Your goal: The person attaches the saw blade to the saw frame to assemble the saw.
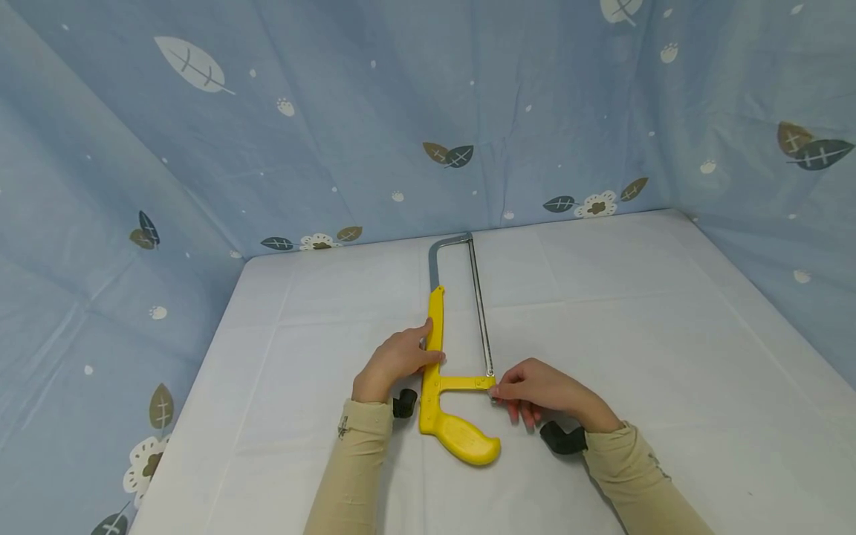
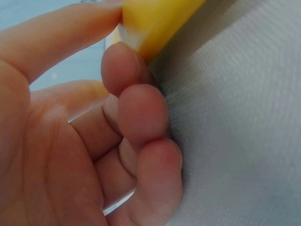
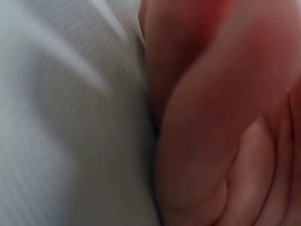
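Observation:
A hacksaw (image 1: pixel 461 383) with a yellow frame and handle lies flat on the white-covered table, its grey front bow pointing away from me. Its thin blade (image 1: pixel 480 308) runs along the right side. My left hand (image 1: pixel 396 358) grips the yellow spine with thumb and fingers; in the left wrist view the yellow frame (image 2: pixel 160 23) sits at the fingertips, with the other fingers curled against the cloth. At the near end of the blade, my right hand (image 1: pixel 542 388) pinches the small metal wing nut (image 1: pixel 493 400), mostly covered by the fingertips. The right wrist view shows only blurred curled fingers (image 3: pixel 202 132) beside the cloth.
White cloth (image 1: pixel 321 334) with fold creases covers the table. Blue leaf-patterned curtains (image 1: pixel 374 96) hang behind and at both sides of it. Black wrist-camera pieces (image 1: pixel 563 438) sit at the inner side of both wrists, close to the table.

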A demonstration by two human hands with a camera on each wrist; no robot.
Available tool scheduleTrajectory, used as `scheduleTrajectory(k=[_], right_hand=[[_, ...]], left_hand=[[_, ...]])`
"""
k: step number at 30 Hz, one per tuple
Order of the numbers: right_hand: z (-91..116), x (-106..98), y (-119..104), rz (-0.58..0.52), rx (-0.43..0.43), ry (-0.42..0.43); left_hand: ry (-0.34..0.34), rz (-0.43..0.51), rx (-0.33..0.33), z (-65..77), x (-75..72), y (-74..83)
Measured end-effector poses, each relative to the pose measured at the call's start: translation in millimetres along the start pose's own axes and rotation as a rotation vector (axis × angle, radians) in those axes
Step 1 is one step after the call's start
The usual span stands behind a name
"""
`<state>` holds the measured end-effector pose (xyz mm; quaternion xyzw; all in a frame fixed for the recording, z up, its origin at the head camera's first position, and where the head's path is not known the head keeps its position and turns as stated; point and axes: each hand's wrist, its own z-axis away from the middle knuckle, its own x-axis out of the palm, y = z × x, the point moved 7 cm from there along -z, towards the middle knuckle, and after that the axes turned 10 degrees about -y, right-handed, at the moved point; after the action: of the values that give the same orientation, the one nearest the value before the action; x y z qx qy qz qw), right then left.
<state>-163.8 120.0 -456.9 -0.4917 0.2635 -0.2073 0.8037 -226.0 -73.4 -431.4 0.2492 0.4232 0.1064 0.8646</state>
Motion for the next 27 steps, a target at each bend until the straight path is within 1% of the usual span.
scheduleTrajectory(k=[10, 13, 17, 20, 22, 23, 25, 27], right_hand=[[-0.3, -2.3, 2.3, 0.013, 0.028, 0.015], [0.0, -4.7, 4.0, 0.01, 0.028, 0.013], [2.9, -7.8, 5.8, 0.014, 0.024, -0.008], [10.1, -13.7, 2.4, 0.011, -0.002, -0.017], [16.3, -21.7, -4.5, 0.004, -0.043, 0.007], [19.4, -27.2, -8.8, 0.004, -0.066, 0.034], [27.0, -41.1, -19.6, 0.028, -0.108, 0.113], [35.5, -57.9, -30.9, 0.104, -0.136, 0.217]], left_hand=[[-0.006, -0.021, -0.006, -3.6, -0.3, 0.9], [0.007, -0.037, -0.008, -5.4, -1.2, 1.8], [0.023, -0.047, -0.018, -5.8, -0.2, 1.6], [0.023, -0.037, -0.013, -5.7, 1.9, 2.2], [0.026, -0.032, 0.0, -5.6, 2.3, 3.0], [0.027, -0.028, 0.006, -5.8, 2.0, 3.0], [0.038, -0.019, 0.011, -6.0, 0.1, 1.4], [0.069, -0.029, 0.01, -5.6, -5.1, -2.6]])
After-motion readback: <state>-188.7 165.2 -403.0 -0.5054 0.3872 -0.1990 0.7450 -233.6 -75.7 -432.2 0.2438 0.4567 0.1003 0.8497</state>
